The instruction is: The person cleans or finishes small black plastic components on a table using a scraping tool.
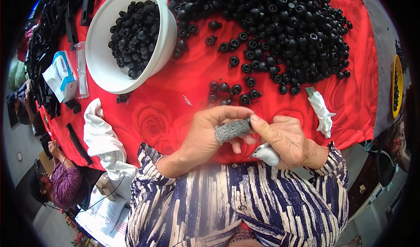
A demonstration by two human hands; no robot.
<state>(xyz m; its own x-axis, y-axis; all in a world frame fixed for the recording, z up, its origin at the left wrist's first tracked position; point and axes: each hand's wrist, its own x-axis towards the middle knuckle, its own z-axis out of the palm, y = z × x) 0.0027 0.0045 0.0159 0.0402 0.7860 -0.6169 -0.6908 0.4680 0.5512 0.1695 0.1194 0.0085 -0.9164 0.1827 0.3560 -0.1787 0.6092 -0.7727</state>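
Close in front of the chest, by the middle of the table's near edge, the left hand [199, 133] is pinching a small black part [250, 122] between its index finger and what I'm taking for its thumb, wrapped in a grey fuzzy sleeve [232, 131]; the sleeve is probably padding the thumb against pressure. The right hand [288, 140] is bringing its thumb against the part's other side, seemingly to steady it, while its lower fingers are curling round a white-wrapped pointed tool [266, 155], perhaps so that it is staying ready without being set down. A second wrapped tool [322, 113] is lying toward the table's [175, 105] right edge, likely for easy reach. Loose black pieces [280, 32] are heaping up along the far edge, with stragglers spreading nearer the hands, and a white bowl [170, 41] toward the far left corner is keeping others together. The part itself is showing only a dark sliver, its shape hiding behind fingertips; the loose ones nearby are looking rounded, glossy and knob-like, many with a hole.
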